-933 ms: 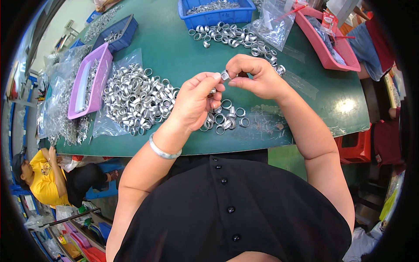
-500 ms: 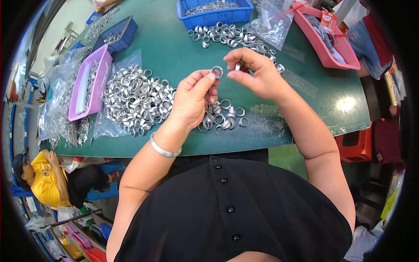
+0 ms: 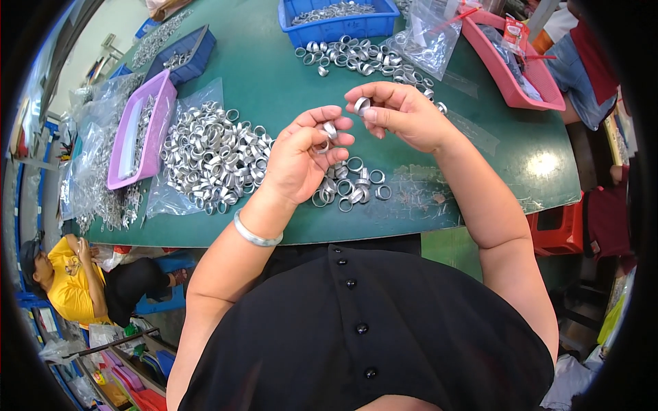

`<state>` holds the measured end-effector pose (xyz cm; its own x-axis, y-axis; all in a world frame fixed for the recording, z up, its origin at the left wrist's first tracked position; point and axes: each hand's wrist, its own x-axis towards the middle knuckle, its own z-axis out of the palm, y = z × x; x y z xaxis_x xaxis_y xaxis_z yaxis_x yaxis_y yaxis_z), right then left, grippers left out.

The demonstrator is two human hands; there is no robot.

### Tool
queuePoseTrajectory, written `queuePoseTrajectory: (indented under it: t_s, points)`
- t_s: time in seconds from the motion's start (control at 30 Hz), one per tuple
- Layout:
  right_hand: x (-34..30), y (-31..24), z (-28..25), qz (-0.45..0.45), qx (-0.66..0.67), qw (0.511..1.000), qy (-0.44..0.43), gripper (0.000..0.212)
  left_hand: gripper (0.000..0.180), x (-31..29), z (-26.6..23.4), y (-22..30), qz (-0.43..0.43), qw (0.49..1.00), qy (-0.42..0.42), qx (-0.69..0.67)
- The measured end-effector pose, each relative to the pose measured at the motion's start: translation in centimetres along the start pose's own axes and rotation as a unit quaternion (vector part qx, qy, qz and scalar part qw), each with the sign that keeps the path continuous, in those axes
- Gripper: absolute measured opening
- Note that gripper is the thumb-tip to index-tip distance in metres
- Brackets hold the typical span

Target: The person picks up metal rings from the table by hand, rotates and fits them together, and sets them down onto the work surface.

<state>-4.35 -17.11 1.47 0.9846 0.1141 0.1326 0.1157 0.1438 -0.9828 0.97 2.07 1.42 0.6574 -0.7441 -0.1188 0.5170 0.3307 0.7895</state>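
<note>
Over the green table, my right hand pinches a silver metal ring between thumb and fingertips. Just left of it, my left hand is turned palm up with fingers curled, holding another silver ring; a further ring seems to lie lower in those fingers. A small group of loose rings lies just beyond the left wrist, partly hidden by that hand. To the left spreads a big heap of similar rings, on a clear plastic bag. More rings lie scattered beyond my hands.
A blue bin of metal parts stands at the far side. At the left are a pink-purple tray and a dark blue bin; a pink basket sits at the far right. A person in yellow sits at the left.
My hands have shifted slightly; the left has rolled palm up, its ring sinking from the fingertips into the fingers. The right has turned its ring into view.
</note>
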Motion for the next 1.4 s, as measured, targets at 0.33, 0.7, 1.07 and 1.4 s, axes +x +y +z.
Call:
queuePoseTrajectory:
  t_s: [0.33,0.7,1.07,1.4]
  points:
    - [-0.2,0.1,0.5,-0.068,-0.063,0.996,0.013,0.032,0.019,0.2,0.9,-0.5,0.035,0.987,0.034,0.153]
    - [-0.5,0.2,1.0,-0.100,-0.126,0.987,-0.004,0.038,0.013,1.0,0.8,-0.8,0.100,0.971,0.055,0.212]
    - [-0.5,0.1,0.9,-0.108,-0.127,0.986,-0.002,0.035,0.016,1.0,0.0,-0.4,-0.009,0.999,0.031,0.022]
    - [-0.6,0.0,0.8,-0.086,-0.096,0.992,0.004,0.034,0.016,0.8,-0.2,-0.2,-0.068,0.996,0.006,-0.051]
